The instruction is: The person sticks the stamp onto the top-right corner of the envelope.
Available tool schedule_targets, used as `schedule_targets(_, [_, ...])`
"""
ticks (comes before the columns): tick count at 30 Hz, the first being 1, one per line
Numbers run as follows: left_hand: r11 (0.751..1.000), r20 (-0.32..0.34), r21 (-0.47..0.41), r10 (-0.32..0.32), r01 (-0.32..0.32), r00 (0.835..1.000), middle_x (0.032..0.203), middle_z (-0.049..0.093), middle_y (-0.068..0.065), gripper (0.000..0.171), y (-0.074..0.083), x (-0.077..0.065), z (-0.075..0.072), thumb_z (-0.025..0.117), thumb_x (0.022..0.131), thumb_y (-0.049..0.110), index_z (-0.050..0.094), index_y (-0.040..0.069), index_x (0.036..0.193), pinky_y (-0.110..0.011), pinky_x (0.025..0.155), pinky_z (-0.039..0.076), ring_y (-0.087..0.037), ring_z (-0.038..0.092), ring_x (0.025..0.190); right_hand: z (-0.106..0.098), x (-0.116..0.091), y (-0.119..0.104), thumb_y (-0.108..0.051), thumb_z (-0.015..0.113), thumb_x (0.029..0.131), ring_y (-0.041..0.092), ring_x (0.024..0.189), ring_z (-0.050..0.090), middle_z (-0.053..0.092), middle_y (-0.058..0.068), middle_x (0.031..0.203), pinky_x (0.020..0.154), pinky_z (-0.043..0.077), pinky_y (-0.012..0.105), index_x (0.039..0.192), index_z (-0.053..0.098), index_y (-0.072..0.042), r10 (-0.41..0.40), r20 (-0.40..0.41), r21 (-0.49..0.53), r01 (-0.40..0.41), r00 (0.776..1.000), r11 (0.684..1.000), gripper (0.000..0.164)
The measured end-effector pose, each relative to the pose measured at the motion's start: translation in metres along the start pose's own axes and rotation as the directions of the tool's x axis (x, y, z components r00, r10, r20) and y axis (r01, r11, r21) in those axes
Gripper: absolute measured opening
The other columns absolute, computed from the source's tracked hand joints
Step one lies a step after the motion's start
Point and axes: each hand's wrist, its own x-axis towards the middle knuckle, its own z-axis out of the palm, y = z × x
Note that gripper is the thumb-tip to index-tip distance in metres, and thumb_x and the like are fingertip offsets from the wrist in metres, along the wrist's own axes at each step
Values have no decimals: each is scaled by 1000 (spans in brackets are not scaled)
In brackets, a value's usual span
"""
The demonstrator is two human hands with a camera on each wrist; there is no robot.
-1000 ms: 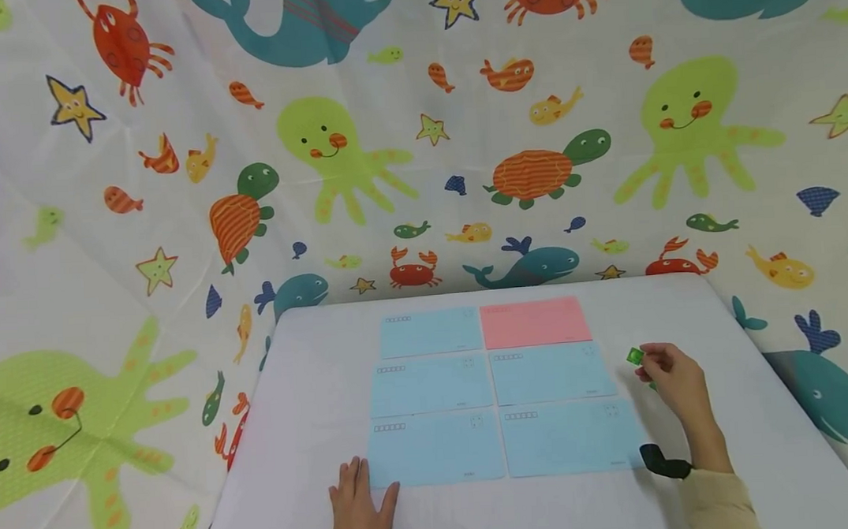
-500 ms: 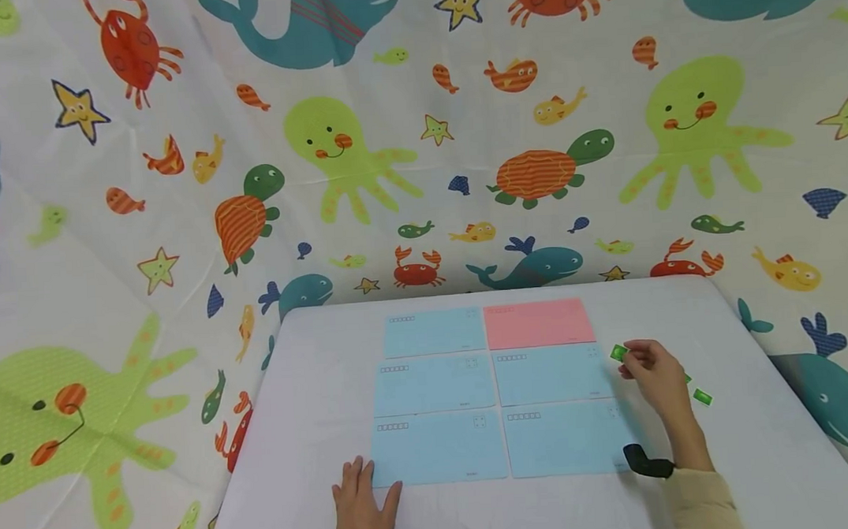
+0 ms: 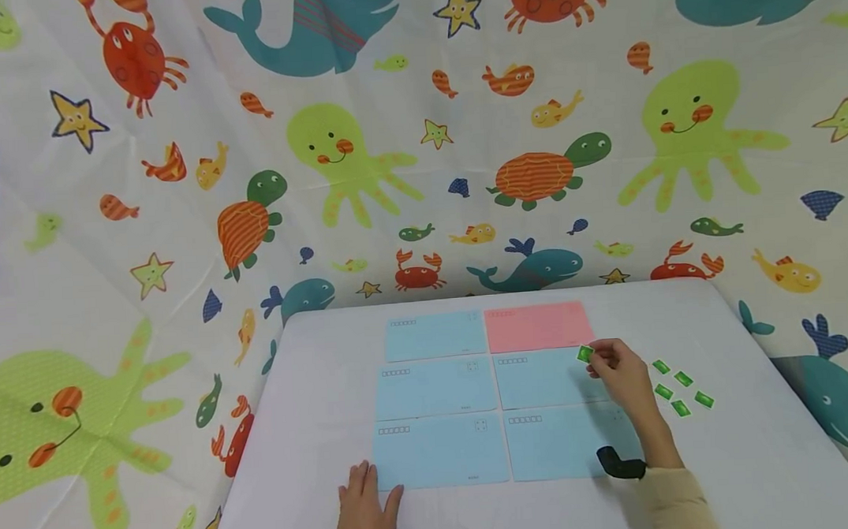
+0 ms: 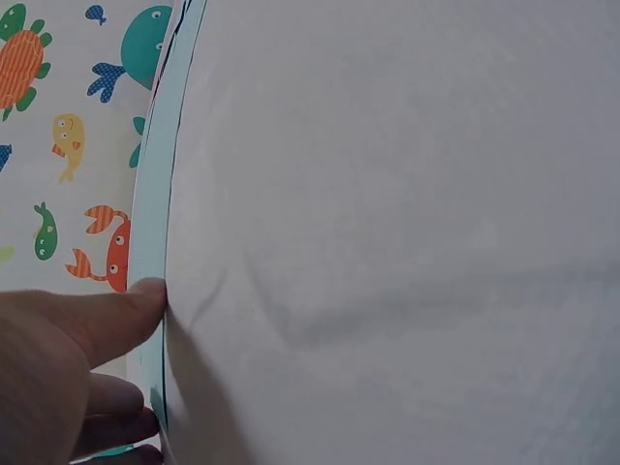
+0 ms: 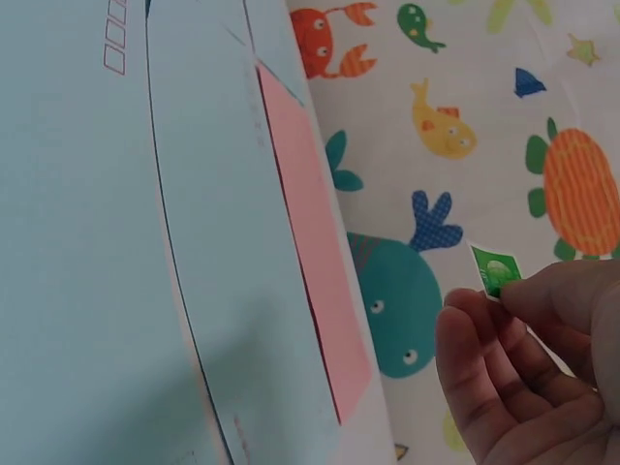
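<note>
My right hand (image 3: 622,376) pinches a small green stamp (image 3: 585,354) between thumb and forefinger. It hovers over the upper right corner of the middle right blue envelope (image 3: 546,381), just below the pink envelope (image 3: 536,329). In the right wrist view the stamp (image 5: 497,271) shows a white border and a pale round print. My left hand (image 3: 367,510) rests with relaxed fingers on the table, fingertips at the lower left corner of the front left blue envelope (image 3: 432,457). The left wrist view has its thumb at that envelope's edge (image 4: 150,223).
Several loose green stamps (image 3: 679,408) lie on the white table (image 3: 753,471) to the right of the envelopes. Other blue envelopes (image 3: 434,339) fill out the two columns. A curtain (image 3: 462,168) with sea animals hangs behind the table.
My right hand has carried the stamp leftward, from beside the envelopes to over the middle right one. The loose stamps it was covering are now in sight. My left hand stays in place.
</note>
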Motion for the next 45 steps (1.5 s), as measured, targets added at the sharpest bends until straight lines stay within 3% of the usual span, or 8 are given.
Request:
schedule_targets(5, [1000,-46,-27,-2,1,999,131,58,-22,61,5,-4,1,80,85,26,59,-10,129,-53,107,47,-42,56,127,12,-2,-9,-14,59,101,5,75,67,68,19,101,71,61,23,120,60,1,-6,43,25,5,999,1000,24])
schedule_targets(8, [1000,-71,-24,-19,17,997,130,58,-21,60,6,-6,3,81,84,25,60,-9,129,-48,99,53,-38,58,123,20,-2,-13,-12,59,100,9,76,68,68,18,100,70,59,19,119,60,1,-20,65,28,18,998,999,23])
schedule_targets(18, [999,-108,-20,-40,38,993,127,57,-21,53,6,-10,12,79,86,23,63,-9,125,-47,102,52,-39,53,128,43,-8,-22,-8,59,99,21,79,71,67,18,98,73,63,36,116,61,0,-57,128,80,47,990,996,19])
schedule_targets(23, [999,-92,-28,-39,37,995,127,58,-21,53,7,-8,10,78,87,25,63,-10,124,-48,103,51,-39,52,128,57,-12,-28,-8,60,98,29,81,71,68,16,95,70,63,34,112,63,-1,-78,153,103,63,985,993,17])
schedule_targets(31, [999,-55,-20,-51,50,997,131,57,-20,52,10,-1,6,75,90,27,62,-8,127,-48,106,49,-37,50,132,84,-19,-38,-12,64,96,18,74,68,70,9,89,65,56,21,107,67,-4,-66,217,95,47,974,994,13])
schedule_targets(45, [999,-63,-14,-51,51,997,128,58,-19,51,8,-2,6,77,89,26,63,-8,125,-46,105,50,-36,52,129,133,-38,-44,-7,69,91,9,66,62,68,1,79,57,50,20,98,69,-7,-71,338,127,29,938,992,6])
